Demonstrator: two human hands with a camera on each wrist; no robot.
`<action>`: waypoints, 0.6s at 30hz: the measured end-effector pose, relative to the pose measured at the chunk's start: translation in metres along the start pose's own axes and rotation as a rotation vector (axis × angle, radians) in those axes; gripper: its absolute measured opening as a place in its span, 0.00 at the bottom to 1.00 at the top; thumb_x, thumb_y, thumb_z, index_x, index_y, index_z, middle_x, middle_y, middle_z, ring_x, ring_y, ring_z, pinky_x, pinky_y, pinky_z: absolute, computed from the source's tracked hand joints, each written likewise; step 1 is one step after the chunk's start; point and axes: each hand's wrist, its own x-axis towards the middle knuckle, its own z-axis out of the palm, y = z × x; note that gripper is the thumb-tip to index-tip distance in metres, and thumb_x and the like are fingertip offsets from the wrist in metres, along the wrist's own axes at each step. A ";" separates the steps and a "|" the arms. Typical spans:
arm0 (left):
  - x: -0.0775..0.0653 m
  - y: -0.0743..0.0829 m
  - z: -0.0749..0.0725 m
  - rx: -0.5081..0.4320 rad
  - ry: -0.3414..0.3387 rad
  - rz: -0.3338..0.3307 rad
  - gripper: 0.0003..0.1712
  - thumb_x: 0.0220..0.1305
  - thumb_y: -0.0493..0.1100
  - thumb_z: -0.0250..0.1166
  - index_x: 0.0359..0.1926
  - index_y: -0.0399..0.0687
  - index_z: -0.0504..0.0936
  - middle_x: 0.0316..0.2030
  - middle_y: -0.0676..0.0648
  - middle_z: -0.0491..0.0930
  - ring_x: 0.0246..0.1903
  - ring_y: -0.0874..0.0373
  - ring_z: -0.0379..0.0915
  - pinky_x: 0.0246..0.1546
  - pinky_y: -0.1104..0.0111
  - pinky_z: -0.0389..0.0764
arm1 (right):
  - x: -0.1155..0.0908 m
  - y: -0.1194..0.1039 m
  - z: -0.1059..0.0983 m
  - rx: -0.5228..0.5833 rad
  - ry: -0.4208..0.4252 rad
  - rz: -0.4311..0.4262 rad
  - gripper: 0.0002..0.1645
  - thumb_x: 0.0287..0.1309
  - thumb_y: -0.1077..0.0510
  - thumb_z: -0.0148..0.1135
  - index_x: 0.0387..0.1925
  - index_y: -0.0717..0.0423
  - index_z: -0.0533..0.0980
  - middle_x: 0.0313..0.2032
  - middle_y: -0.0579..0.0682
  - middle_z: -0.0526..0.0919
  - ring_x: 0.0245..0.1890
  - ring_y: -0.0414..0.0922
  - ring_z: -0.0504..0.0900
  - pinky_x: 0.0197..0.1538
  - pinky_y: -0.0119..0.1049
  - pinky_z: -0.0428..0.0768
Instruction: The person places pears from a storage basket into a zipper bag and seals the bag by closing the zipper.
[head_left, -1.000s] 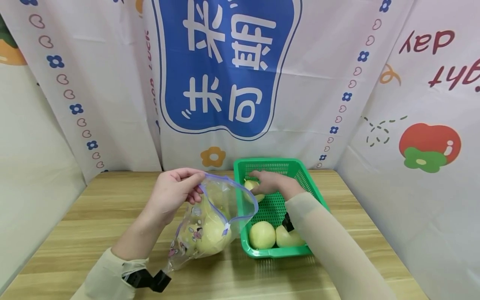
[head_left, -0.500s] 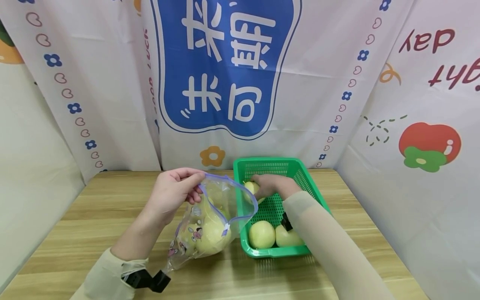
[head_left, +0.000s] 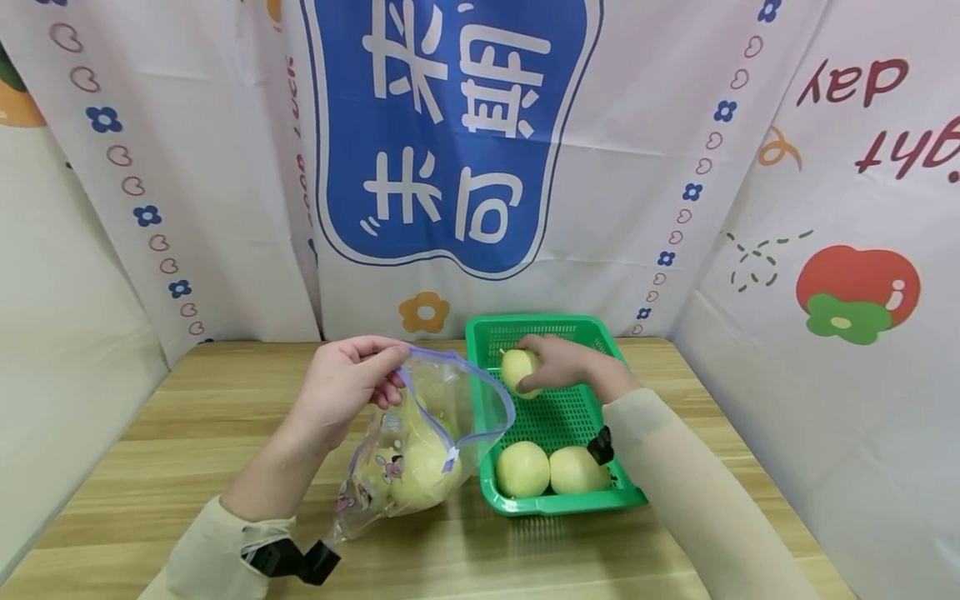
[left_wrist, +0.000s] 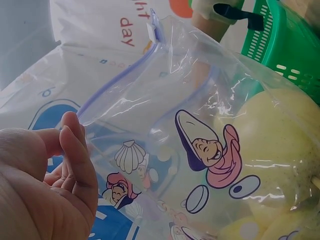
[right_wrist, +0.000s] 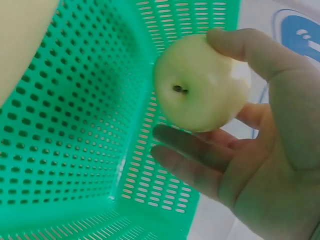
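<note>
In the head view, my left hand (head_left: 348, 387) pinches the purple zip edge of a clear plastic zip bag (head_left: 375, 467) printed with cartoon figures. The bag's mouth gapes towards the right, and several round pale-yellow pears (left_wrist: 275, 145) fill its lower part. Over the back left of a green plastic basket (head_left: 558, 504), my right hand (head_left: 558, 364) holds a pear (right_wrist: 200, 85) between thumb and fingers, its stem pointing up and left in the head view. Another pear (head_left: 523, 469) and a more oval pear (head_left: 577, 472) lie side by side at the basket's near end.
Bag and basket stand close together on a wood-grain table (head_left: 247, 400). A printed white cloth (head_left: 615, 208) hangs behind the table, with more cloth on both sides. Each wrist wears a black camera mount (head_left: 292, 560).
My right hand has closed round the pear at the basket's back left and brought it slightly up and right. The right forearm has shifted right, uncovering the oval pear. My left hand stays still.
</note>
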 end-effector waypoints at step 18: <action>0.001 0.004 0.002 0.016 -0.001 -0.005 0.22 0.70 0.46 0.67 0.51 0.28 0.82 0.21 0.50 0.82 0.17 0.63 0.77 0.21 0.72 0.83 | -0.048 -0.037 -0.024 0.425 0.334 -0.238 0.43 0.57 0.46 0.73 0.71 0.36 0.65 0.62 0.49 0.69 0.48 0.52 0.78 0.47 0.44 0.82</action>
